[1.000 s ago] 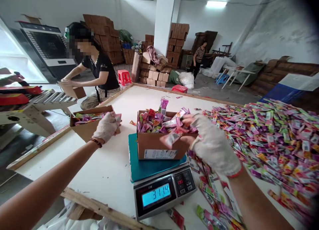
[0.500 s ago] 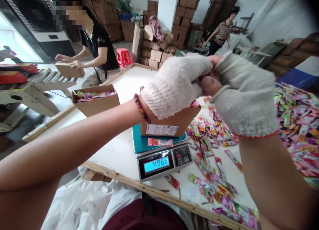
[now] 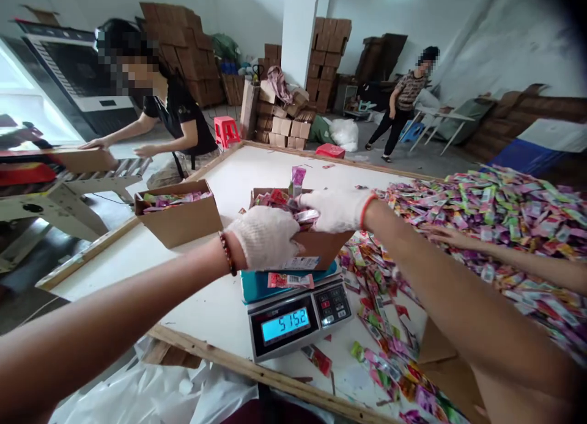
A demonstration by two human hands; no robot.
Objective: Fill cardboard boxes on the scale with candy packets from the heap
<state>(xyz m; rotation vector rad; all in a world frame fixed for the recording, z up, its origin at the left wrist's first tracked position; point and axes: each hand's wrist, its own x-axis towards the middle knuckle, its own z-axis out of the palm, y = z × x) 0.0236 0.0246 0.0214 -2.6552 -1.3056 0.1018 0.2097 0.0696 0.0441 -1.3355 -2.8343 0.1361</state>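
Observation:
An open cardboard box (image 3: 326, 245) full of bright sachets stands on a teal-topped scale (image 3: 293, 317) whose display reads 5152. My left hand (image 3: 266, 237), in a white knit glove, is curled over the box's near rim. My right hand (image 3: 337, 210), also gloved, lies on the sachets in the box with a silver sachet (image 3: 307, 215) at its fingertips. One loose sachet (image 3: 290, 280) lies on the scale platform in front of the box.
A big heap of sachets (image 3: 495, 216) covers the right of the white table, and another person's arm (image 3: 504, 256) reaches into it. A second filled box (image 3: 178, 215) stands at left. A person in black (image 3: 178, 118) handles a carton at a roller conveyor (image 3: 101, 173).
Both my hands came down from in front of the camera, where they were joined, onto the box. The scale reading rose from 4966 to 5152.

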